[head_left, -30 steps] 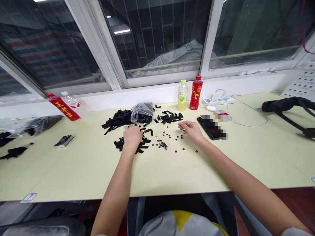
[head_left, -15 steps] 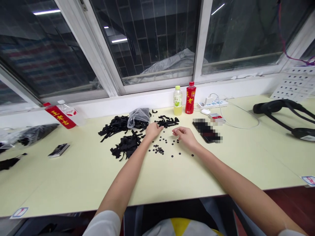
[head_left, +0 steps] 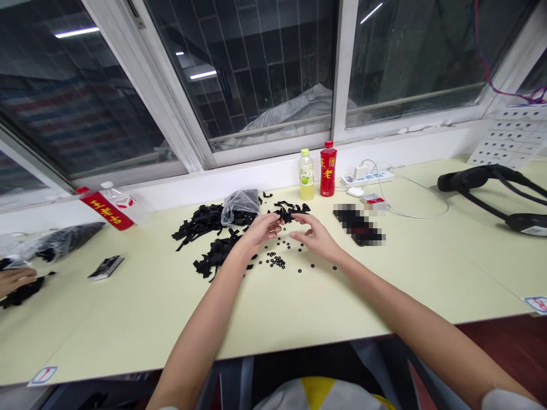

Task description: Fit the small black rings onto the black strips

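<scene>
My left hand (head_left: 260, 232) hovers over the table with its fingertips close together beside a small heap of black strips (head_left: 290, 212). Whether those fingertips pinch anything I cannot tell. My right hand (head_left: 313, 234) sits a little to the right, fingers apart and empty, above scattered small black rings (head_left: 277, 262). Two larger piles of black strips (head_left: 199, 222) (head_left: 217, 256) lie to the left of my left hand. A clear plastic bag (head_left: 241, 205) holding black pieces rests between the piles.
A pale yellow table (head_left: 141, 319) runs beneath the window. At the back stand a green-capped bottle (head_left: 306, 175), a red bottle (head_left: 328, 169) and a power strip (head_left: 366, 179). A blurred phone (head_left: 358, 226) lies right of my right hand. Another person's hand (head_left: 15, 279) enters at the far left.
Both hands have lifted and drawn closer together, my left hand moving right off the strips. My view has shifted slightly. Another person's hand has appeared at the far left.
</scene>
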Motion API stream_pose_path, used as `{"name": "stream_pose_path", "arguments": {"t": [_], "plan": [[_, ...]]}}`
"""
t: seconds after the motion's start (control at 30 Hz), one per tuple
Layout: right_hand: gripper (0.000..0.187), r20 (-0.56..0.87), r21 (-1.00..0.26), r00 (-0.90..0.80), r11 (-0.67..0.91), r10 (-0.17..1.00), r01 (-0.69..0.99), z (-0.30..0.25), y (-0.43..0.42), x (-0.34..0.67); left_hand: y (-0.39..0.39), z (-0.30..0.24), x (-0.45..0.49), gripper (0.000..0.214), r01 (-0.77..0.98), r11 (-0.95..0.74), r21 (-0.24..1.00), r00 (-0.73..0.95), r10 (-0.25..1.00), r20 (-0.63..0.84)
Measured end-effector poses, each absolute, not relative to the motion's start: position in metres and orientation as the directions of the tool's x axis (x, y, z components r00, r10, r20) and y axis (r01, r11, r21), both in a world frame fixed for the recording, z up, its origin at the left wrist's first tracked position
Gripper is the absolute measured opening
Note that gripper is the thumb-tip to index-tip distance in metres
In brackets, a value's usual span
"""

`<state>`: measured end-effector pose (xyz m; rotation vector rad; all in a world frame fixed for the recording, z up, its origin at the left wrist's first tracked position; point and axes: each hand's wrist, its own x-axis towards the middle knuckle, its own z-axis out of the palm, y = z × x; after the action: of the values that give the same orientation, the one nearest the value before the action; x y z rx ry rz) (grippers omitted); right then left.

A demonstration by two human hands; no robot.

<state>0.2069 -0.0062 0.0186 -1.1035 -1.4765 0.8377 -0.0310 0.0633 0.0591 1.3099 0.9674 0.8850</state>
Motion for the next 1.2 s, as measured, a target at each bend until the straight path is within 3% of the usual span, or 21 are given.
{"name": "stream_pose_path", "arguments": {"t": [0.13,0.37,0.57,0.77,0.93,1.07,1.2], "plan": [[0.028,0.323,-0.923,-0.090,0.335,0.942,0.189,0.021,-0.010,0.203,0.035,0.052,-0.034,0.057,0.041,0.128,0.991,0.445,0.886,-0.133],[0.027,0.275,-0.943,-0.180,0.301,0.945,0.144,0.017,-0.010,0.206,0.018,0.042,-0.039,0.063,0.013,0.161,0.987,0.406,0.901,-0.152],[0.015,0.448,-0.819,-0.176,0.481,0.877,0.313,0.012,-0.011,0.209,0.005,0.036,-0.035,0.074,0.060,0.217,0.974,0.464,0.858,-0.219],[0.009,0.492,-0.728,-0.250,0.552,0.834,0.407,0.011,-0.012,0.214,0.004,0.029,-0.028,0.069,0.100,0.030,0.995,0.466,0.882,-0.074],[0.036,0.442,-0.778,-0.238,0.502,0.865,0.379,0.016,-0.016,0.219,0.006,0.028,-0.029,0.056,0.202,-0.162,0.966,0.439,0.897,0.058],[0.025,0.361,-0.817,-0.229,0.426,0.904,0.390,0.018,-0.013,0.218,0.002,0.034,-0.029,0.039,0.277,-0.306,0.911,0.444,0.881,0.162],[0.019,0.350,-0.830,-0.213,0.407,0.912,0.380,0.017,-0.010,0.218,0.003,0.038,-0.032,0.032,0.346,-0.334,0.877,0.407,0.895,0.181]]}}
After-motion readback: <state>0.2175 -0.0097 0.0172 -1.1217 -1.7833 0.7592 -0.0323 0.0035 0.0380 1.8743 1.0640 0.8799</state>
